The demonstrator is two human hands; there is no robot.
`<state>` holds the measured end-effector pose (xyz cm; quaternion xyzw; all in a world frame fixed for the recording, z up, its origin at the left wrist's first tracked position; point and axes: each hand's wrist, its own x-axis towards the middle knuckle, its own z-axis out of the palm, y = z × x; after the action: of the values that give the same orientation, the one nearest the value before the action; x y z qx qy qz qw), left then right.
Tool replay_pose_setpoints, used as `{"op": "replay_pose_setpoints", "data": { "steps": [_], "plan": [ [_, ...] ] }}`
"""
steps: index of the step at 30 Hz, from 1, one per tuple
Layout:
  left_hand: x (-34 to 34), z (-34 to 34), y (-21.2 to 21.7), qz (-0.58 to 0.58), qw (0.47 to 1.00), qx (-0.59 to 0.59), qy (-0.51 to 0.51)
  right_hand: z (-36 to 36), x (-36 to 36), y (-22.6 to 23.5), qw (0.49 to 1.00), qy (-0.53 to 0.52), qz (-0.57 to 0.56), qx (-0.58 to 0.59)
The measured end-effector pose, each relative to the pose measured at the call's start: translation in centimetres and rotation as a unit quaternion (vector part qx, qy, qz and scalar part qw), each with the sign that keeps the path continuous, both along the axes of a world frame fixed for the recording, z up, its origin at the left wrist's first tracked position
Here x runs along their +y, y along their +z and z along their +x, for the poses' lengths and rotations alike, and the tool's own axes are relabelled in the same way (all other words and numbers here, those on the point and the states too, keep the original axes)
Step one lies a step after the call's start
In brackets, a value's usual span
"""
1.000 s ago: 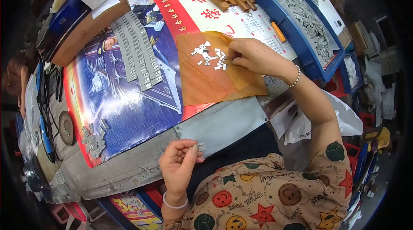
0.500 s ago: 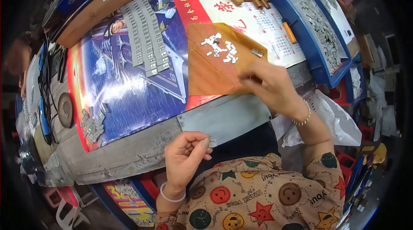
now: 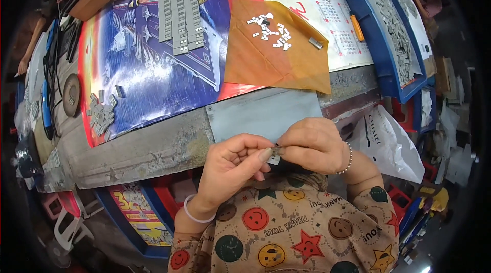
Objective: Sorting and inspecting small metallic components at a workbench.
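Observation:
My left hand (image 3: 232,168) and my right hand (image 3: 314,145) meet at their fingertips just past the table's near edge. The left thumb and finger pinch a small grey metal piece (image 3: 276,152), with a whitish part at its lower side. Closed fingers of my right hand press against the same spot; what they hold themselves is hidden. Beyond the hands, small white pieces (image 3: 284,43) lie scattered on a sheet of brown paper (image 3: 250,63). A short metal piece (image 3: 315,43) rests near that sheet's right corner.
Rows of grey metal pieces (image 3: 179,12) lie on a glossy poster (image 3: 148,104), with a loose pile of them (image 3: 101,114) at its left corner. A blue tray (image 3: 381,63) of metal parts stands right, beside an orange handle (image 3: 356,28). A grey plate (image 3: 266,114) lies at the table edge.
My right hand has come back from the brown paper to my left hand, and their fingertips now meet. The view has shifted, so the table things sit higher in the picture.

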<state>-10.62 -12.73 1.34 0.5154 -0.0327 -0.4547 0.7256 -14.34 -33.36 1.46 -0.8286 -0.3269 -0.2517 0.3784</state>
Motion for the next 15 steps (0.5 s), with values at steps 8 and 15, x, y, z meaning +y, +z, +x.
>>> {"op": "replay_pose_setpoints", "data": {
  "steps": [8, 15],
  "plan": [
    [0.0, -0.4, 0.1, 0.032, 0.997, -0.062, 0.023, -0.4, 0.1, -0.6, 0.999, 0.013, -0.018, 0.028],
    [0.0, 0.0, 0.1, 0.048, 0.998, -0.04, 0.014, -0.5, 0.5, -0.5, 0.981, 0.007, 0.083, 0.174]
  ]
}}
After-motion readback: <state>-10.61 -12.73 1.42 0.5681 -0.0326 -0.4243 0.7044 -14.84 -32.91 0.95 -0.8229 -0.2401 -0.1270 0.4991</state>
